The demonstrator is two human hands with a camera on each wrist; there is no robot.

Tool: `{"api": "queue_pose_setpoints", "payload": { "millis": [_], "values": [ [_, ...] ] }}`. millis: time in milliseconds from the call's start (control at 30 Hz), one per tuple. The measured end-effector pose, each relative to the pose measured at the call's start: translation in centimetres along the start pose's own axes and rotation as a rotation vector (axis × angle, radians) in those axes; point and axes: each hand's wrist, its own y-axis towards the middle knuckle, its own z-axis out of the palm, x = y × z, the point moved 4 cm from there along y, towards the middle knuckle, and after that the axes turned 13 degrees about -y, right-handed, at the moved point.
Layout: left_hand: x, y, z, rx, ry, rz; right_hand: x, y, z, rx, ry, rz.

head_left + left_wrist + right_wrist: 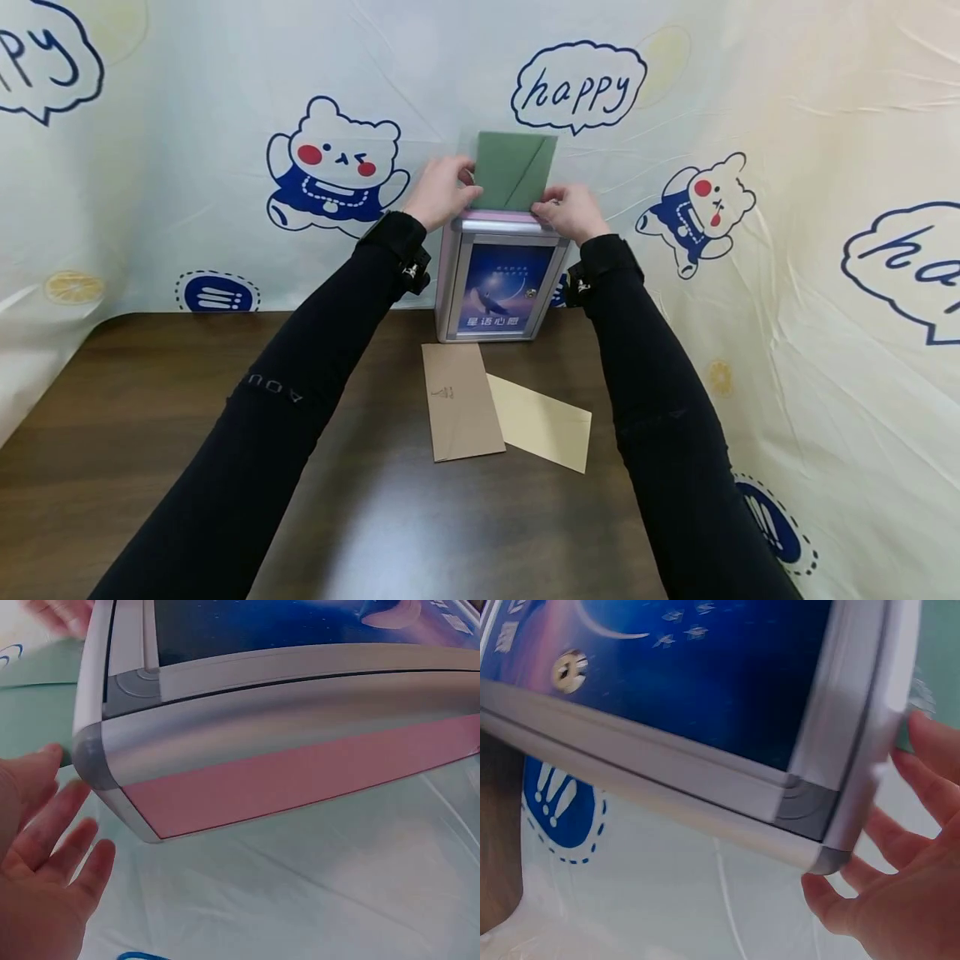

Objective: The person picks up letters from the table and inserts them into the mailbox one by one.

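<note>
A green envelope [513,171] stands upright over the top of a silver-framed box [501,287], with a diagonal flap line across its face. My left hand [444,192] pinches its left edge between thumb and fingers. At the lower right corner, my right hand [572,213] pinches it too. The envelope's lower edge meets the box top; whether it sits in a slot there cannot be seen. In the left wrist view, the box's side panel [315,776] is pink. A small round lock [570,671] shows on the blue front in the right wrist view.
On the brown table [360,517], in front of the box, lie a tan envelope [462,408] and a cream envelope [547,421], the tan one overlapping the cream one. Behind the box hangs a pale printed curtain [450,75] with bears and "happy" bubbles.
</note>
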Motion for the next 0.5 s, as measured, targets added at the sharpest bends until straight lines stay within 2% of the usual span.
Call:
{"api": "queue_pose_setpoints", "payload": {
  "millis": [67,200,367,500],
  "values": [
    [0.2,-0.2,-0.3,-0.005,-0.023,-0.033,0.0,-0.1,0.2,-0.012,-0.035,-0.002],
    [0.3,-0.5,-0.9,-0.017,-0.06,-0.065,0.1,-0.1,0.3,-0.023,-0.021,0.008],
    [0.5,-0.9,-1.1,-0.027,-0.045,-0.078,0.4,-0.5,0.4,-0.006,-0.004,0.018],
    [0.8,-1.2,-0.9,-0.022,-0.023,-0.059,0.4,-1.6,0.3,-0.018,0.015,-0.001]
  ]
}}
